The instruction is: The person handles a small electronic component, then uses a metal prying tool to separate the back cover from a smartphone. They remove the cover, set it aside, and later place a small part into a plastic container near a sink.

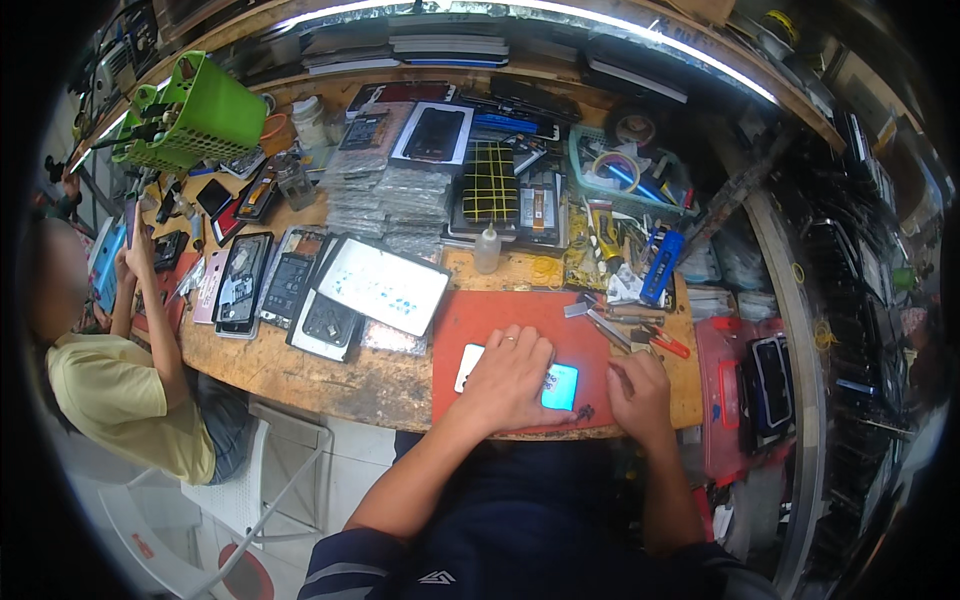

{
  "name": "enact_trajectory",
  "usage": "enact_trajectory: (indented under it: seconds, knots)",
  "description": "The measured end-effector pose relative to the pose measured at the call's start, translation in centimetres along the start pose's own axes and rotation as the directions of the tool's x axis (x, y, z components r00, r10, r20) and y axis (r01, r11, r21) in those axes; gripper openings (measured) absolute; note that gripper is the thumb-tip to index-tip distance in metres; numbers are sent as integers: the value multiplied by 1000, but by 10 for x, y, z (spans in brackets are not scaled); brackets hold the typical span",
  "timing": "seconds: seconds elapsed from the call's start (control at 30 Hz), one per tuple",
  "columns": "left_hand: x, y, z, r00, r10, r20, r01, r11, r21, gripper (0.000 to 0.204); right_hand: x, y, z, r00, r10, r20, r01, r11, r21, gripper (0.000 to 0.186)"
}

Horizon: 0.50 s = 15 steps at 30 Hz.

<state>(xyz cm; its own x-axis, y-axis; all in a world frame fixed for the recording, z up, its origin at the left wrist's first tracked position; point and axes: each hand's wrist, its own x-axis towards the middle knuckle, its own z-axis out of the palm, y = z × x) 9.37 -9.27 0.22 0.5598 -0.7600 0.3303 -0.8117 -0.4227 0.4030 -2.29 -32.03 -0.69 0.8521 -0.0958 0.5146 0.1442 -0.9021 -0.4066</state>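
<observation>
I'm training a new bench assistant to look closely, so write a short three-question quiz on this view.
1. Multiple choice: which hand lies across the phone with the glowing blue screen?
A) right
B) left
C) neither
2. True or false: the green basket is at the upper left of the picture.
3. Fill in "near" or "far": the small dropper bottle stands just beyond the ____ edge of the red mat, seen from the person wearing the camera.

Key:
1. B, the left hand.
2. True.
3. Far.
</observation>
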Motion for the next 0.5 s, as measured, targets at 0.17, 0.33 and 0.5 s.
enact_trajectory:
  seconds: [0.17,0.33,0.5]
  knots:
    - [0,4,-7,1000,17,-20,-18,999,-46,76,1,-4,-1,1000,22,-14,-22,1000,14,13]
    - [6,0,-12,906,-308,-291,-88,535,-840,57,1,-4,-2,1000,5,-15,-5,1000,-27,13]
    - [5,-30,-22,807,-572,-148,-350,-260,-900,82,-1,-5,0,1000,9,-22,-10,999,-38,13]
